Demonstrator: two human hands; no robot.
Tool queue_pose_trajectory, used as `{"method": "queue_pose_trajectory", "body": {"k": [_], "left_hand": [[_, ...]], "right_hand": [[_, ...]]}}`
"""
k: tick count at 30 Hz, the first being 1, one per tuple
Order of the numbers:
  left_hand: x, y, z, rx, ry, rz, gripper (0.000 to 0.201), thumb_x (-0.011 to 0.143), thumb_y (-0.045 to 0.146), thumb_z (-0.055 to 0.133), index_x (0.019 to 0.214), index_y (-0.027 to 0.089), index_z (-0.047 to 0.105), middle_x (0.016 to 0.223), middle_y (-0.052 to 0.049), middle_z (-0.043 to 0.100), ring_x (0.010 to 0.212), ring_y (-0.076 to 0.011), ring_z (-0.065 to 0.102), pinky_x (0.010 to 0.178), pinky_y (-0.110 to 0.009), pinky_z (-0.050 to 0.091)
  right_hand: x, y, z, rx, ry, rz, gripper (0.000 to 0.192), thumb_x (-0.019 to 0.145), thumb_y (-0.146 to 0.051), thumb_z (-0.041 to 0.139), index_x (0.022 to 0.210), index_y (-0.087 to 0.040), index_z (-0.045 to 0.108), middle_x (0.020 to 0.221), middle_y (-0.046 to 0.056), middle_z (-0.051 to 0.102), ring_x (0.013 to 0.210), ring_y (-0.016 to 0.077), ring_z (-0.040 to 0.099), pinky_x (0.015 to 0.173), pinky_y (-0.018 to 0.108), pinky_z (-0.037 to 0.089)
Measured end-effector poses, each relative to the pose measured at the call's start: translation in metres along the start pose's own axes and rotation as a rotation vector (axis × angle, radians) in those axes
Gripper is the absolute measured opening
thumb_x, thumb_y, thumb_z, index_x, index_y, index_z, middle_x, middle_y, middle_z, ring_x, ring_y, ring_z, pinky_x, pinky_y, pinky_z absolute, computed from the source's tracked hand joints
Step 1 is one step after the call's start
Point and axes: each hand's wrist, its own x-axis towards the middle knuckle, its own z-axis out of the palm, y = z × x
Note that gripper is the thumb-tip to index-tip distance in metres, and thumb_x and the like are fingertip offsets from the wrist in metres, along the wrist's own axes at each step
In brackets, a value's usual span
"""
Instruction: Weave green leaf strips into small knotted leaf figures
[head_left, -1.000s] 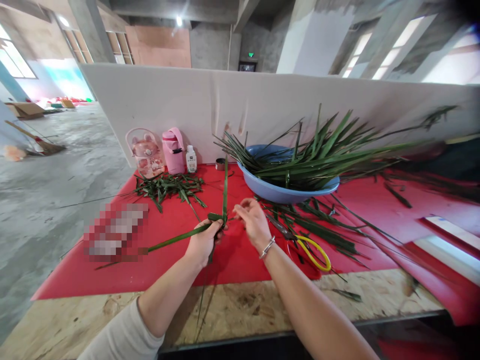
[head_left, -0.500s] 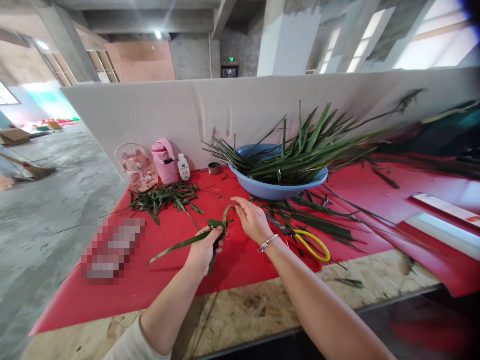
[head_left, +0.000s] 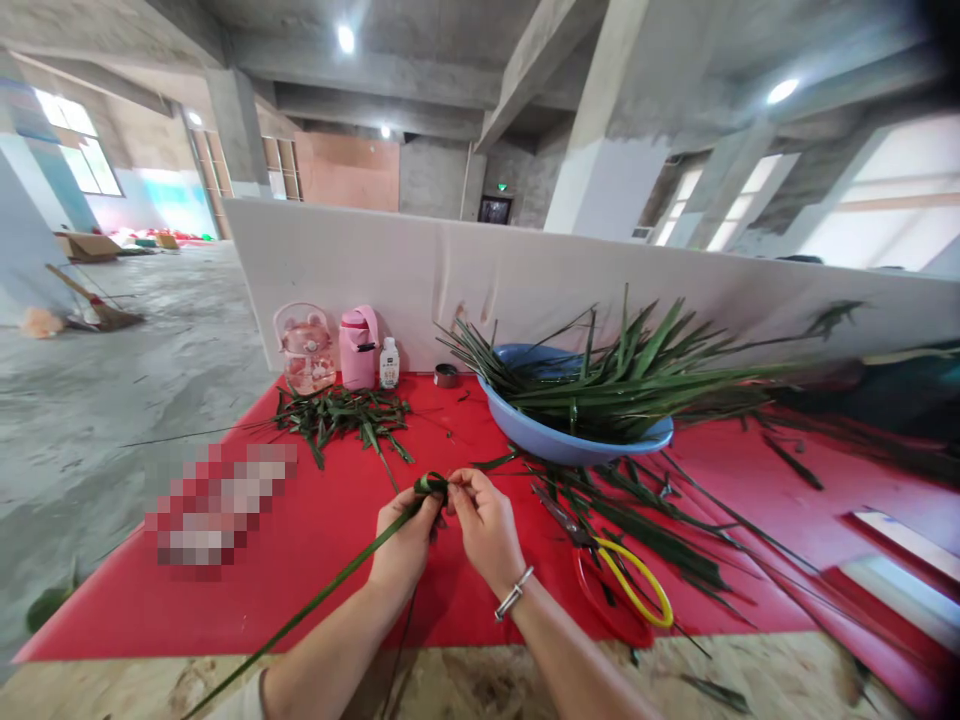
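Head view: left hand [head_left: 405, 545] and right hand [head_left: 484, 525], both closed, pinch 1 folded green leaf [head_left: 430, 486] just above the red cloth [head_left: 315, 540], near the blue basin [head_left: 570, 445] and scissors [head_left: 626, 585].

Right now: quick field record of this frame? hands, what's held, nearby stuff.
left hand: shut on green leaf strip, at its folded end
right hand: pinching the same fold
strip tail: runs down-left past the table edge
scissors: yellow and red handles, right of the hands, on red cloth
blue basin: full of long leaves
leaf scraps: back left, before pink jug
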Motion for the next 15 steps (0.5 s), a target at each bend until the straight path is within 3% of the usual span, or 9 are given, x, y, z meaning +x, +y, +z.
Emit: {"method": "queue_pose_trajectory", "body": {"k": [5,10,15], "left_hand": [[0.0009,-0.0015,-0.0026,-0.061,0.045,0.004,0.03,0.062,0.04,0.07,0.074,0.012,0.066,0.052,0.002,0.055,0.044,-0.0058,0.04,0.043,-0.018,0.031],[0.0,0.0008,-0.0021,-0.019,0.023,0.008,0.027,0.062,0.037,0.069,0.07,0.012,0.067,0.05,0.001,0.054,0.045,-0.007,0.043,0.044,-0.019,0.033],[-0.0009,-0.0001,-0.0015,0.004,0.012,0.012,0.028,0.062,0.038,0.07,0.069,0.012,0.067,0.051,0.001,0.056,0.046,-0.0072,0.043,0.045,-0.019,0.033]], "right_hand": [[-0.0019,-0.0002,0.0016,-0.02,-0.053,-0.059,0.014,0.08,-0.032,0.057,0.086,-0.02,0.058,0.074,0.003,0.062,0.064,0.0153,0.056,0.059,0.025,0.044],[-0.0007,0.0032,0.0036,0.093,-0.049,0.054,0.018,0.078,-0.035,0.059,0.083,-0.018,0.059,0.071,0.003,0.063,0.062,0.0165,0.06,0.058,0.027,0.048],[-0.0023,-0.0014,0.0028,-0.086,-0.003,0.013,0.018,0.079,-0.036,0.057,0.078,-0.018,0.062,0.069,0.005,0.064,0.06,0.017,0.059,0.057,0.027,0.046]]}}
